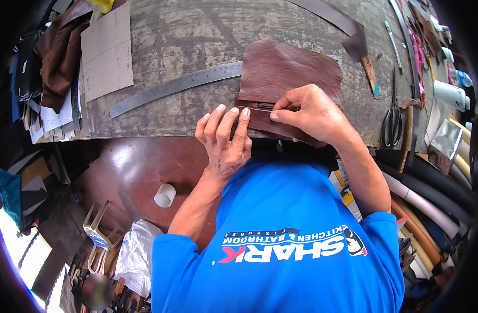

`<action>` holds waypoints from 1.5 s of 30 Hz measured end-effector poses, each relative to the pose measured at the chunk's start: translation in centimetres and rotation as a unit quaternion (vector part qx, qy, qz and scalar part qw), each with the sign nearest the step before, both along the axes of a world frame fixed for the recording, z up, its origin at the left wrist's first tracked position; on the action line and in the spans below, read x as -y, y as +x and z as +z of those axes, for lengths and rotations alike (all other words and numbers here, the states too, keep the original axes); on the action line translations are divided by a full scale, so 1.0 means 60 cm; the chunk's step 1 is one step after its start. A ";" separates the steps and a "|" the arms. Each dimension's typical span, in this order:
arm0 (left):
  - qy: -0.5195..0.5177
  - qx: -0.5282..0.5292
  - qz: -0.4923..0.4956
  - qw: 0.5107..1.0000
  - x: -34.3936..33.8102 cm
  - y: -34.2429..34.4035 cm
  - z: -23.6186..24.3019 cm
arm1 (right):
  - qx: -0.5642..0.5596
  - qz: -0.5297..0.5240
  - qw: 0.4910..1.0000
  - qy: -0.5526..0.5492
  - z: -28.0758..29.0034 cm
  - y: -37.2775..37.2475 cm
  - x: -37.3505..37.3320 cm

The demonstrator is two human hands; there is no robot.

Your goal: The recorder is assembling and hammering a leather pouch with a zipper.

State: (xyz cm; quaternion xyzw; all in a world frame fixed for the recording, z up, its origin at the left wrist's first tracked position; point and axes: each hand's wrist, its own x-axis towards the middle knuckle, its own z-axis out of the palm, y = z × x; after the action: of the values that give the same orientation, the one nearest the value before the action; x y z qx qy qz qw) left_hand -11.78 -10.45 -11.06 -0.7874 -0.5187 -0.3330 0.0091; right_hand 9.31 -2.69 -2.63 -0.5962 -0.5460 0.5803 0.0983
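A dark brown leather piece (286,68) lies at the near edge of the workbench, over part of a long steel ruler (171,89). Across its lower part runs a narrow layered leather strip (249,105) with a dark slot along it. My left hand (226,138) has its fingers stretched out, the tips resting on the leather at the strip's left end. With thumb and forefinger, my right hand (314,115) pinches the leather at the slot's right end. The fingertips hide exactly which layer is between them.
Left on the bench are a card template (107,55) and crumpled brown leather (64,62). To the right lie scissors (392,125), a hammer (407,130), a pen (393,47) and a wooden-handled tool (370,75). Material rolls (421,198) stand below right; a white cup (164,195) is on the floor.
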 end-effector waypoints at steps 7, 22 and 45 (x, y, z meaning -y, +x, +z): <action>-0.019 -0.062 -0.051 0.997 -0.005 0.014 0.023 | 0.006 -0.002 1.000 0.017 0.006 -0.002 0.002; -0.035 -0.098 -0.084 0.991 -0.007 0.006 0.021 | 0.014 0.003 0.999 -0.036 0.026 0.131 0.044; -0.133 -0.151 -0.171 0.965 -0.002 0.043 0.055 | -0.006 -0.032 0.998 -0.047 0.023 0.121 0.039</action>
State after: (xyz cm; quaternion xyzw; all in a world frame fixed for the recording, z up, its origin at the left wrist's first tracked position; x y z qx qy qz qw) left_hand -9.22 -10.31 -7.75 -0.8996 -0.4087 -0.1346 -0.0744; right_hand 16.57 -5.04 -1.25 -0.6138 -0.4982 0.6054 0.0924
